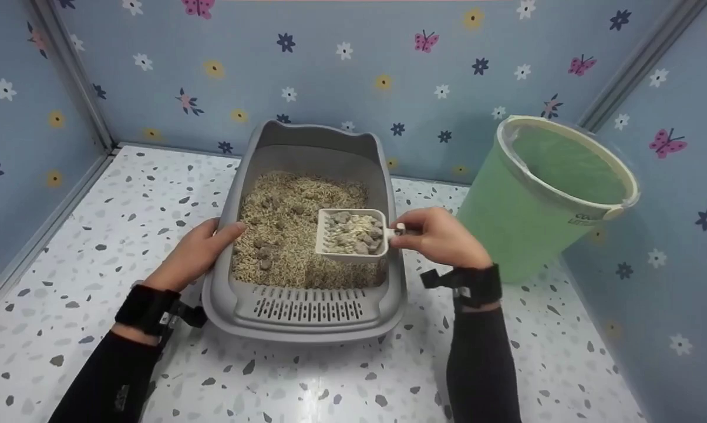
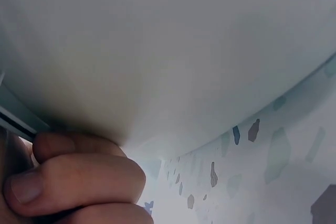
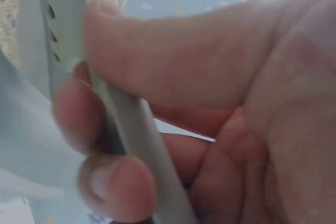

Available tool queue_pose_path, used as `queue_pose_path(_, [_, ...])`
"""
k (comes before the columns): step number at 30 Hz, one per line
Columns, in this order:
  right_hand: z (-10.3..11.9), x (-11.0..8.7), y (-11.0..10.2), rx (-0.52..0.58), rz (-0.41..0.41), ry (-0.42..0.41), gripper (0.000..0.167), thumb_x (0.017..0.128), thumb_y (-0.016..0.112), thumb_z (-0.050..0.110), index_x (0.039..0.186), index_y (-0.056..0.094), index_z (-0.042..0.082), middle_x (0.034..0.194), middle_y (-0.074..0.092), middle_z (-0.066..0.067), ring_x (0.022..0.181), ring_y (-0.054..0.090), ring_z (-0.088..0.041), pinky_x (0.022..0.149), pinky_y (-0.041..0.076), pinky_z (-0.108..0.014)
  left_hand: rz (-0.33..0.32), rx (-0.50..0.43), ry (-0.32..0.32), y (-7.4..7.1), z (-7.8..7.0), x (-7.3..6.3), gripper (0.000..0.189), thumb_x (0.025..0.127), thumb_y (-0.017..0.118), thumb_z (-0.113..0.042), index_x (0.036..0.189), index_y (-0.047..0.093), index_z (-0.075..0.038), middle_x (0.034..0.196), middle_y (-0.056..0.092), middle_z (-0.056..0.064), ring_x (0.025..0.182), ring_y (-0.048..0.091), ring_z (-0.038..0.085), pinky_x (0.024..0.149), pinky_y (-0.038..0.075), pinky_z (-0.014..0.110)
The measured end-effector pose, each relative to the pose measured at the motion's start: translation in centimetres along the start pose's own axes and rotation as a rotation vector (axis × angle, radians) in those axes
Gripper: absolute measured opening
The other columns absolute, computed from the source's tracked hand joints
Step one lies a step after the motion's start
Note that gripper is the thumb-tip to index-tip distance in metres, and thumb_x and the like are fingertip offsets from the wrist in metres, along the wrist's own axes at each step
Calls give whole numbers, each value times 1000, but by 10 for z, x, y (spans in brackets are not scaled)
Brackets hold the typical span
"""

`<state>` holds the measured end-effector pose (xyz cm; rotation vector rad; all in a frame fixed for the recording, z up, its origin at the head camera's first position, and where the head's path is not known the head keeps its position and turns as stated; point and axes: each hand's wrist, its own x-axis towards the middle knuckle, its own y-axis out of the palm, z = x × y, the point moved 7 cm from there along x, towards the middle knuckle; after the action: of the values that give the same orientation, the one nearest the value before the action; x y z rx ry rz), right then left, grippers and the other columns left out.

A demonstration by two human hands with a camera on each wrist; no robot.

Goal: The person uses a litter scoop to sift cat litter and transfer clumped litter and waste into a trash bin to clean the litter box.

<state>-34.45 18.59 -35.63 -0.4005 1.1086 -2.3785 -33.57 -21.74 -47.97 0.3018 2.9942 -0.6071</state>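
Note:
A grey litter box point(image 1: 306, 332) holds tan litter point(image 1: 295, 235) with darker clumps scattered through it. On its left side my left hand point(image 1: 192, 252) grips the rim, thumb over the edge. The left wrist view shows curled fingers point(image 2: 79, 182) beneath the box's pale outer wall point(image 2: 173, 66). With my right hand point(image 1: 444, 238) I hold a white litter scoop point(image 1: 353, 257) by its handle point(image 3: 152, 161), thumb along the top and fingers wrapped round. The scoop is over the right part of the box, loaded with grey clumps point(image 1: 362, 247) and some pale litter.
To the right stands a green bin point(image 1: 500, 217) with a cream rim and a clear liner. Blue flowered panels point(image 1: 342, 76) enclose the back and both sides. The speckled white floor point(image 1: 342, 388) lies beneath, and a slotted step point(image 1: 309, 308) forms the box's front.

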Motion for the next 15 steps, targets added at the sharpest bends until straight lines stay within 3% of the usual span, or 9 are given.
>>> queue_pose_path(10, [3, -3, -3, 5, 0, -4, 15, 101, 85, 21, 115, 86, 16, 91, 76, 3, 78, 67, -19, 74, 58, -36, 10, -7, -10, -1, -5, 4, 99, 110, 53, -71, 174, 28, 0, 142, 62, 29, 115, 72, 38, 94, 64, 42])
queue_pose_path(15, [4, 0, -3, -3, -28, -6, 10, 100, 85, 17, 111, 86, 15, 88, 74, 3, 76, 65, -17, 72, 56, -34, 3, 13, 5, -2, -6, 2, 100, 111, 52, -71, 173, 27, 3, 143, 61, 29, 120, 69, 40, 102, 61, 49])
